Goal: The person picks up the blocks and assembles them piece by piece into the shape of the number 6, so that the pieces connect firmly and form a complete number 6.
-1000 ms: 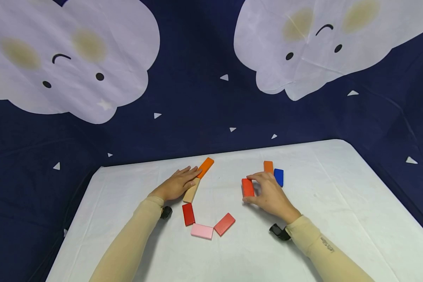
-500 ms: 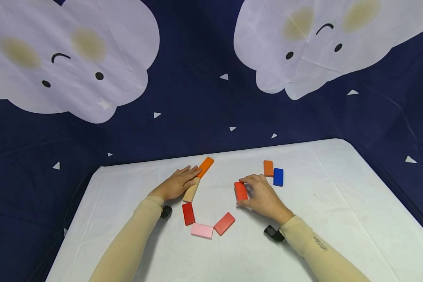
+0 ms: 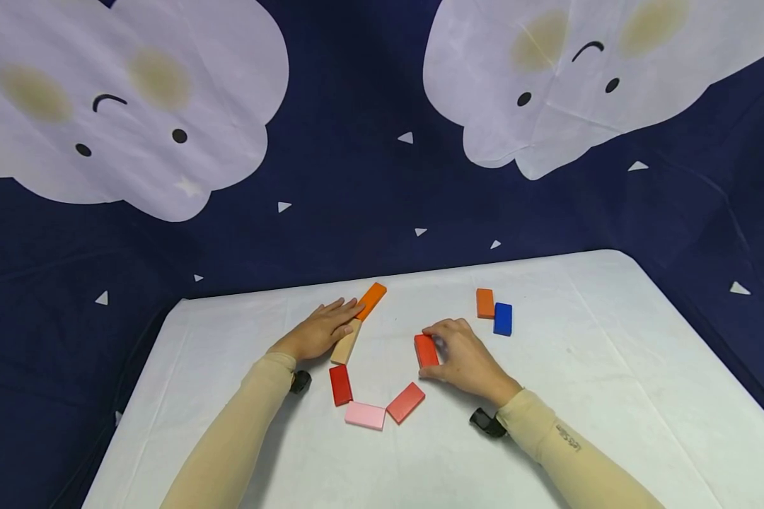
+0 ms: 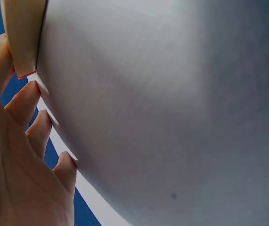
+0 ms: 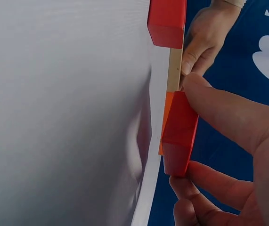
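Note:
Between the thumb and fingertips of my right hand [image 3: 467,359] a red block [image 3: 426,351] is pinched by its two ends, right of the table's middle. The right wrist view shows the same red block [image 5: 180,132] close up. My left hand [image 3: 318,332] lies with fairly straight fingers over the place where an orange block [image 3: 373,298] meets a plain wooden block [image 3: 344,350]. In the left wrist view, its thumb is beside the wooden block [image 4: 23,35] and its fingertips touch the white cloth. Part of both blocks is hidden under the fingers.
A dark red block [image 3: 340,385], a pink block [image 3: 365,416] and a coral block [image 3: 405,403] curve on from the wooden one. Farther right lie a second orange block [image 3: 485,303] and a blue block [image 3: 503,319]. Behind the white-covered table [image 3: 229,332] hangs a navy backdrop [image 3: 356,141].
My right hand has carried the red block leftward and slightly nearer, away from the second orange block and the blue one. The left hand stays in place on its blocks.

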{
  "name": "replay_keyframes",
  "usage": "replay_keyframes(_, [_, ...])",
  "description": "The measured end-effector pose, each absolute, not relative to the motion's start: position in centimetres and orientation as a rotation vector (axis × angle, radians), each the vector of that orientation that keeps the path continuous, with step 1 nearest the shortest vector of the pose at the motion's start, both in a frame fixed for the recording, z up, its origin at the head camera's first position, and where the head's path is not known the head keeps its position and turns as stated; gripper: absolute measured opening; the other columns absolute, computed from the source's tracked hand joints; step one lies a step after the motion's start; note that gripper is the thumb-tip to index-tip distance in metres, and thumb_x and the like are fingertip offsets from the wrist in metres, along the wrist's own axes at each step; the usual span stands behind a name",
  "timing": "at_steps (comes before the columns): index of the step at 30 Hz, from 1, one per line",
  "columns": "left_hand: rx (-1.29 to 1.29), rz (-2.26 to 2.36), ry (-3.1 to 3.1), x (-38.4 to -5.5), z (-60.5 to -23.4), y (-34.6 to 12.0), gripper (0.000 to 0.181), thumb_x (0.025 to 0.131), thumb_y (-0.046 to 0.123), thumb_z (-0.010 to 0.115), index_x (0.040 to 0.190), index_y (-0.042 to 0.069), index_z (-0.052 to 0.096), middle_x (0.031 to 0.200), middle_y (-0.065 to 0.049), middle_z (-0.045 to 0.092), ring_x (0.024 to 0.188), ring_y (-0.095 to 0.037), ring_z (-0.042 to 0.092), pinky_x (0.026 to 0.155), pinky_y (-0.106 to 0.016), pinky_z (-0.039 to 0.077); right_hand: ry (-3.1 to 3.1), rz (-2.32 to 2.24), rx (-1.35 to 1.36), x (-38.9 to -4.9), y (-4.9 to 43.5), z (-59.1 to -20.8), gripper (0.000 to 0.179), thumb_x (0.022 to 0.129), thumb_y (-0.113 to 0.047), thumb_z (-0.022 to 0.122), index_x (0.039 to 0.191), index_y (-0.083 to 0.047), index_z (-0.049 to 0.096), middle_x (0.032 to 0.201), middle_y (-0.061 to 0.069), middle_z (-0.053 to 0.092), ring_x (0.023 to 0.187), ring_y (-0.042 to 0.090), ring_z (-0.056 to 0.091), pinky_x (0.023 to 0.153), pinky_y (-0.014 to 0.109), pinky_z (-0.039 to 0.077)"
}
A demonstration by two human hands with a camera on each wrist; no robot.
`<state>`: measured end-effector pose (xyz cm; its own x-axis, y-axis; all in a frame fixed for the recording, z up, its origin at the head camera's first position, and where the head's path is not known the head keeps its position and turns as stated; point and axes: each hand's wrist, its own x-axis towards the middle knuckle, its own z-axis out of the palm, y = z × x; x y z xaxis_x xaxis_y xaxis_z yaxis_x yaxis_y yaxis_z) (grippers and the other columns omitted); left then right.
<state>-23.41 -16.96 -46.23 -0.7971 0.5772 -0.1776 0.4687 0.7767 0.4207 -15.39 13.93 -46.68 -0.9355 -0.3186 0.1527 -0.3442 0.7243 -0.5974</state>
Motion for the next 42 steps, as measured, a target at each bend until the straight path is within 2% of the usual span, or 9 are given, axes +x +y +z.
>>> replay_keyframes(7, [0.815,0.535,2.674,-23.4,-46.3,-16.9,0.054,0.109,0.036,0.042,0.160,0.020,0.030,0.166,-0.004,0.024,0.154,-0.030,0.015,0.123,-0.056,0.008,-2.897,1.004,0.603,-15.4,13.8,-46.9,0.068,0.068,-0.031,0.095,0.125,-0.006,0.069,0.120,0.004,0.066,0.105,0.019,0.052,0.089,0.038,0.050])
replay_keyframes(20, [0.809,0.519,2.672,-23.4,-46.4,-16.9,0.054,0.109,0.036,0.042,0.160,0.021,0.030,0.166,-0.003,0.023,0.154,-0.028,0.014,0.123,-0.055,0.008,-2.946,1.002,0.694,-15.4,13.5,-47.3,0.066,0.071,-0.026,0.093,0.128,-0.005,0.067,0.129,0.008,0.064,0.117,0.024,0.054,0.102,0.044,0.048])
replay_keyframes(28, [0.818,0.513,2.677,-23.5,-46.4,-16.9,0.054,0.109,0.036,0.042,0.160,0.019,0.031,0.166,-0.002,0.023,0.154,-0.028,0.015,0.123,-0.055,0.008,-3.007,1.004,0.751,-15.5,14.1,-47.0,0.071,0.074,-0.027,0.091,0.136,-0.004,0.062,0.134,0.008,0.062,0.121,0.025,0.053,0.105,0.045,0.046])
replay_keyframes(35, [0.824,0.522,2.686,-23.5,-46.5,-17.0,0.054,0.109,0.037,0.041,0.160,0.020,0.030,0.166,-0.002,0.024,0.154,-0.028,0.015,0.123,-0.054,0.008,-3.039,1.020,0.797,-15.5,14.8,-46.6,0.064,0.082,-0.025,0.085,0.138,-0.004,0.060,0.136,0.008,0.061,0.125,0.027,0.052,0.109,0.047,0.043])
replay_keyframes(42, [0.822,0.524,2.687,-23.4,-46.5,-17.0,0.054,0.109,0.037,0.041,0.160,0.020,0.030,0.166,-0.003,0.024,0.154,-0.029,0.015,0.123,-0.056,0.008,-3.035,1.039,0.830,-15.6,14.7,-46.7,0.062,0.084,-0.023,0.084,0.137,-0.004,0.060,0.136,0.009,0.061,0.126,0.028,0.052,0.109,0.047,0.042])
